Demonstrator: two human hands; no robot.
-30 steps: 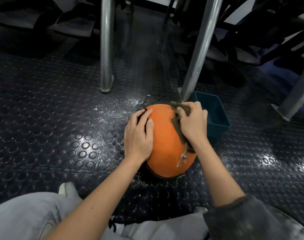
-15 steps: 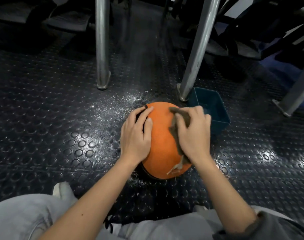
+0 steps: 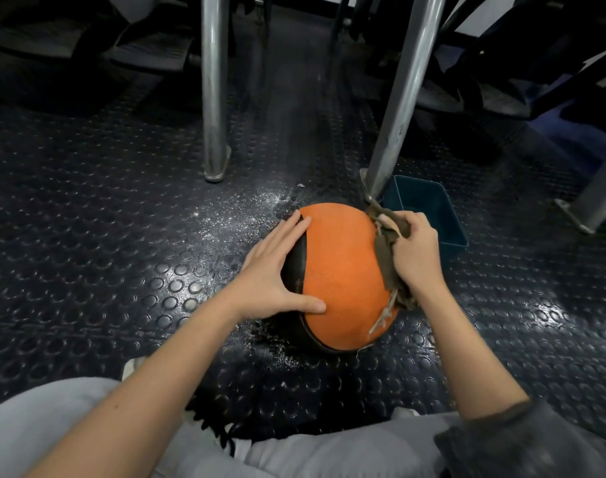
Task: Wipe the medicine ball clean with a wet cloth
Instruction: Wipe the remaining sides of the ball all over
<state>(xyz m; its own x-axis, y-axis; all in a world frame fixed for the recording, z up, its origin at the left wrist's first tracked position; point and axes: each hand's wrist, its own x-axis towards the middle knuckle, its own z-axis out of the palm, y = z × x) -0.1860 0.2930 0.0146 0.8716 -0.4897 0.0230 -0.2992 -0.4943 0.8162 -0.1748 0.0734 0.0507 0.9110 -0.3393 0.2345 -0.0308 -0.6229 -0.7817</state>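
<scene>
Orange pebbled medicine ball with black panels sits on the studded rubber floor, seam running away from the person. Left hand lies spread against it; right hand grips a brown cloth.

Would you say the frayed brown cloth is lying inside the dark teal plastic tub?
No, the right hand grips the frayed brown cloth against the orange medicine ball, outside the dark teal plastic tub.

The dark rubber floor with raised round studs carries an upright round steel post and a slanted round steel post. A dark teal rectangular plastic tub sits just beside the slanted post's foot. Scattered white specks lie near the upright post's foot.
</scene>
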